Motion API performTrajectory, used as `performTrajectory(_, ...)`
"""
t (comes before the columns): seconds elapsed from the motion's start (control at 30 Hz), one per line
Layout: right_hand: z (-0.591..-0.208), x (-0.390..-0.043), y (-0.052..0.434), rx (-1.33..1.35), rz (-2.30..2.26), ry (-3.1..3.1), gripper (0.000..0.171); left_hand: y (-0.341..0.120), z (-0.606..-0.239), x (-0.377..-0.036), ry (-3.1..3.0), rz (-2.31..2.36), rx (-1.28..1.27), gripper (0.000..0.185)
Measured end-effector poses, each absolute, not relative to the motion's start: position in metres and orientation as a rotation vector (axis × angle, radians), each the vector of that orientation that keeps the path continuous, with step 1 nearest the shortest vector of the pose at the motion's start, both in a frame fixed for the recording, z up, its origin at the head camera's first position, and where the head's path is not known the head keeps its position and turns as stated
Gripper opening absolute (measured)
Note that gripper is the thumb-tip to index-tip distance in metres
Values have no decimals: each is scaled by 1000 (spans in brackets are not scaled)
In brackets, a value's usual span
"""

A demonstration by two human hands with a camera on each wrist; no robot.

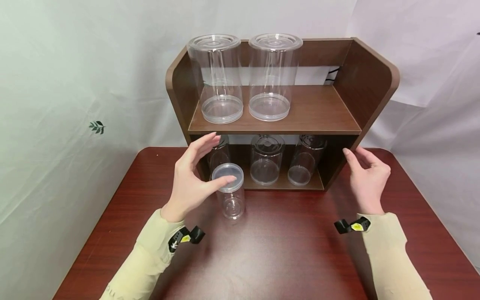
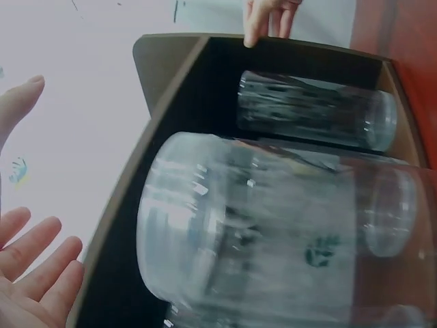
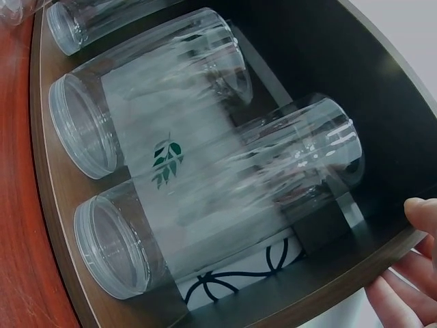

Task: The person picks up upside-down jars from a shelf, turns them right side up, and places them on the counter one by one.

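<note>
A clear plastic jar (image 1: 233,204) with a translucent lid on top stands on the table just before the shelf unit. My left hand (image 1: 191,179) is beside that jar, thumb and fingers spread apart. In the left wrist view a gap separates the fingers (image 2: 51,253) from the jar's lid (image 2: 179,219). My right hand (image 1: 369,179) holds the front edge of the right side panel of the brown shelf unit (image 1: 318,112). Its thumb (image 3: 422,213) lies on the inner side, with the fingers round the outside.
Two large clear jars (image 1: 221,79) (image 1: 273,79) stand lid-down on the upper shelf. On the lower shelf are three lid-down jars: left (image 1: 218,154), middle (image 1: 266,164) and right (image 1: 301,166). The reddish table (image 1: 285,250) reaches toward me; white cloth (image 1: 75,83) hangs behind.
</note>
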State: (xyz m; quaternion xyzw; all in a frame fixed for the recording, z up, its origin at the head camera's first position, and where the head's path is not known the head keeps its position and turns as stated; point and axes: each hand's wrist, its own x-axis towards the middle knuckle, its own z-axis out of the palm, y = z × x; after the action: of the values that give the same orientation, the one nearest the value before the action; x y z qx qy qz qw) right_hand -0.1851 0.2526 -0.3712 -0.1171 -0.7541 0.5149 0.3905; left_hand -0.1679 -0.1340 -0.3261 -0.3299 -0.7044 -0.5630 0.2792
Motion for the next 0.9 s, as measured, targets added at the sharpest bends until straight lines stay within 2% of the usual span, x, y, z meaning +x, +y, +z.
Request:
performTrajectory(0.17, -369, -184, 251, -286, 1302, -1911, 30, -123, -305, -170, -1854, -1479, -930, 93)
performTrajectory(0.47, -365, -181, 248, -295, 1327, -1907, 31, -89, -245, -156, -1898, -1426, -910, 88)
performTrajectory(0.7, -375, -187, 255, -293, 1291, -1915, 29, -71, -218, -169, -2010, -1511, -809, 91)
performTrajectory(0.9, -370, -184, 251, -279, 1304, -1904, 30, -57, -213, -198, -2165, -1565, -710, 104)
